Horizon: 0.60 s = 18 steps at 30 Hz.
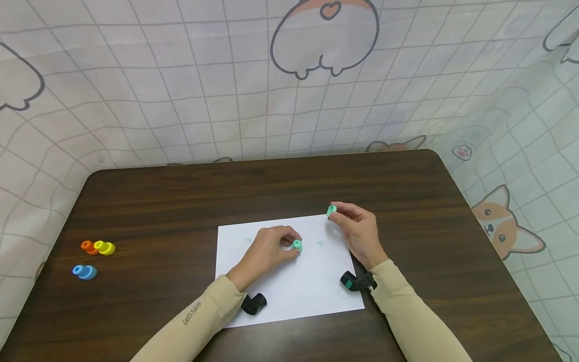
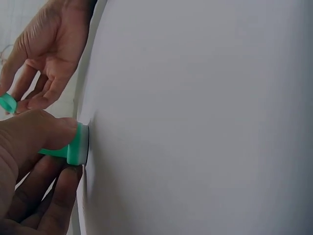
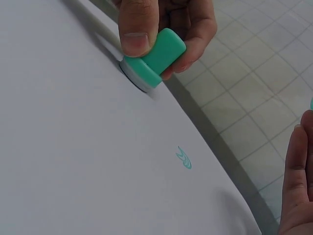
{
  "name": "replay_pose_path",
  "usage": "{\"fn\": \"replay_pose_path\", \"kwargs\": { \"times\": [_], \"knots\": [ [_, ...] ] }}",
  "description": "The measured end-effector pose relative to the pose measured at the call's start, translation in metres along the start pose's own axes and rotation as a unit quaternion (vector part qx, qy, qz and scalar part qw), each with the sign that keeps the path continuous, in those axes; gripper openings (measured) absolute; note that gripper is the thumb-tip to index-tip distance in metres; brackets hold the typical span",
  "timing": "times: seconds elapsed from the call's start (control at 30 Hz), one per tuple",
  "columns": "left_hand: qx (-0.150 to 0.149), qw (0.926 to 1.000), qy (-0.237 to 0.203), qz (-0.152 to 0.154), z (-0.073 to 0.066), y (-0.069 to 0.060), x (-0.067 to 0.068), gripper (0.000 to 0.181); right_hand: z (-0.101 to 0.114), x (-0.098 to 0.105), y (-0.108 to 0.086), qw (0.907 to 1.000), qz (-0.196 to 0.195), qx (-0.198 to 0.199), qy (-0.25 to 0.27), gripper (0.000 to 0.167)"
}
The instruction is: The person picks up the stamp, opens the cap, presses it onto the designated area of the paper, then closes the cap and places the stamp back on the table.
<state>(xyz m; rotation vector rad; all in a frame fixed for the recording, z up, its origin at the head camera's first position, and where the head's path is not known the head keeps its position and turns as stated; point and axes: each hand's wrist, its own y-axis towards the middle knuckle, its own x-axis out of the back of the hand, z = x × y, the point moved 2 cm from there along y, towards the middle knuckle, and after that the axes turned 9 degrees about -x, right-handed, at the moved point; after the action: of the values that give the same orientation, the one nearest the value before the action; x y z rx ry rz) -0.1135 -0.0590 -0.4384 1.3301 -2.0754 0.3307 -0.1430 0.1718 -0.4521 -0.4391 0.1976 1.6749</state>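
My left hand (image 1: pixel 271 246) pinches a green stamp (image 1: pixel 296 245) between thumb and fingers over the white sheet of paper (image 1: pixel 312 281). In the right wrist view, the face of the stamp (image 3: pixel 164 51) sits right at the paper; whether it touches fully I cannot tell. Up and to the right, my right hand (image 1: pixel 362 229) holds a small green cap (image 1: pixel 331 210) by its fingertips, above the sheet's far right corner. One small green print (image 1: pixel 320 244) marks the paper to the right of the stamp, and a fainter print (image 1: pixel 248 240) lies at the left.
On the left of the dark wooden table (image 1: pixel 158 201) stand an orange stamp (image 1: pixel 89 247) and a yellow stamp (image 1: pixel 105 247) side by side, with a blue stamp (image 1: pixel 84 272) nearer. A patterned curtain (image 1: pixel 181 90) hangs behind the table.
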Motion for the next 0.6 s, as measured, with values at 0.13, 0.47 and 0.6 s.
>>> {"fn": "replay_pose_path", "kwargs": {
  "times": [0.13, 0.47, 0.6],
  "knots": [
    [-0.007, 0.9999, 0.013, 0.006, -0.0001, 0.0007, 0.0003, 0.018, -0.0013, 0.0001, 0.0005, 1.0000, -0.002, 0.002, -0.005, 0.024],
    [-0.007, 0.9993, 0.034, 0.014, -0.0005, 0.0034, -0.0003, 0.018, -0.0050, 0.0018, 0.0019, 1.0000, 0.000, 0.006, -0.002, 0.026],
    [-0.006, 0.9988, 0.046, 0.018, -0.0030, 0.0051, 0.0010, 0.017, -0.0050, 0.0015, 0.0019, 1.0000, 0.003, 0.007, 0.000, 0.026]
  ]
}}
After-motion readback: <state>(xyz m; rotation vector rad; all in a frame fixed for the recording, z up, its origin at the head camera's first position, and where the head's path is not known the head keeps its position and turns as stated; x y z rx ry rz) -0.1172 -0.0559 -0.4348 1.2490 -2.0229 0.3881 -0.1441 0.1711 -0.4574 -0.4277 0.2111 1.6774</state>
